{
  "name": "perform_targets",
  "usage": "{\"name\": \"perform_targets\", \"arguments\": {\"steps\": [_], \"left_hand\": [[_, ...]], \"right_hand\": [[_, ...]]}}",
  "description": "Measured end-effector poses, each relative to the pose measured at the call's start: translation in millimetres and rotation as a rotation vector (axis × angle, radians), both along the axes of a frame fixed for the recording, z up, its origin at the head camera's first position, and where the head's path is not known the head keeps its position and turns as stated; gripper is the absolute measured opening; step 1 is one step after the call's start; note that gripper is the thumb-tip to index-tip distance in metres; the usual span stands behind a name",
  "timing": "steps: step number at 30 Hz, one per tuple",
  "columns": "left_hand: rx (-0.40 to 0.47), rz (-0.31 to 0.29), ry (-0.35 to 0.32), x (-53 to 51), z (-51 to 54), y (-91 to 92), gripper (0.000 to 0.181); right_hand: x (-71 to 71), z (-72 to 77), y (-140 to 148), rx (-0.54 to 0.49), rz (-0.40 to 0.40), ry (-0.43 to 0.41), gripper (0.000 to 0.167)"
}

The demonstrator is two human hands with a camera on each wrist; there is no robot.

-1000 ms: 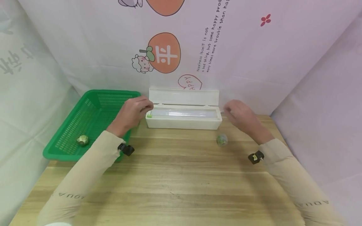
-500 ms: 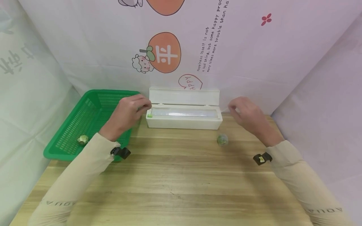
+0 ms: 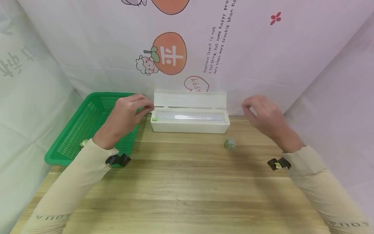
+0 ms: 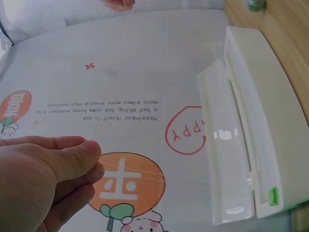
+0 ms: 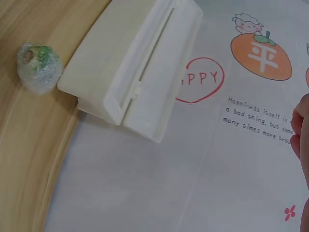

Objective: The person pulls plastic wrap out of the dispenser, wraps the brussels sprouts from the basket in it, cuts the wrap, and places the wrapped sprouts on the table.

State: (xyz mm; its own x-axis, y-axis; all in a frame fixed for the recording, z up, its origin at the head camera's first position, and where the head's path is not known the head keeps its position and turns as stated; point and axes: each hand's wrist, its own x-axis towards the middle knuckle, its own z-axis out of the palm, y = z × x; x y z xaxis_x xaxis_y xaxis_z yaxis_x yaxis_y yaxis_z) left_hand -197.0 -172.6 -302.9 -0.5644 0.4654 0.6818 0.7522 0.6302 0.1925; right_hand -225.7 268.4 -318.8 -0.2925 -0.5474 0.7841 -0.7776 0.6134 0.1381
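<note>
A long white cling film dispenser box (image 3: 190,127) lies at the back of the table, its lid (image 3: 190,99) raised against the wall. Inside rests a shiny roll of clear film (image 3: 190,116), with a green slider (image 3: 155,119) at the left end. My left hand (image 3: 125,112) is raised off the box's left end, thumb pressed to fingertips. In the left wrist view, faint clear streaks beside the thumb look like cling film. Beyond the right end, my right hand (image 3: 264,113) is raised in the same pinch; the film there is barely visible.
A green basket (image 3: 68,130) stands at the left, holding a small pale green vegetable (image 3: 84,142) partly hidden by the sleeve. Near the box's front right corner sits a film-wrapped green ball (image 5: 39,66). Printed white cloth walls (image 3: 248,48) enclose the wooden table (image 3: 181,182).
Both hands have drawn apart, the left one leftward and the right one rightward, each rising a little. Box, basket and wrapped ball stay in place.
</note>
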Motion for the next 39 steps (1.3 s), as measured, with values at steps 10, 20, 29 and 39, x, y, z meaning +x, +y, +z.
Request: {"name": "perform_targets", "arguments": {"steps": [10,20,29,39], "left_hand": [[0.012,-0.014,0.024,13.6,13.0,0.4,0.01],[0.011,-0.051,0.095,30.4,16.0,3.0,0.014],[0.021,-0.155,0.112,58.0,-7.4,7.1,0.024],[0.002,-0.28,0.067,89.8,-57.1,12.5,0.018]], "right_hand": [[9.6,14.9,0,-0.031,-0.005,0.023,0.014],[25.1,19.3,0,-0.091,0.032,0.067,0.009],[54.4,10.6,2,-0.106,0.106,0.095,0.014],[81.5,-2.3,5,-0.07,0.156,0.101,0.032]]}}
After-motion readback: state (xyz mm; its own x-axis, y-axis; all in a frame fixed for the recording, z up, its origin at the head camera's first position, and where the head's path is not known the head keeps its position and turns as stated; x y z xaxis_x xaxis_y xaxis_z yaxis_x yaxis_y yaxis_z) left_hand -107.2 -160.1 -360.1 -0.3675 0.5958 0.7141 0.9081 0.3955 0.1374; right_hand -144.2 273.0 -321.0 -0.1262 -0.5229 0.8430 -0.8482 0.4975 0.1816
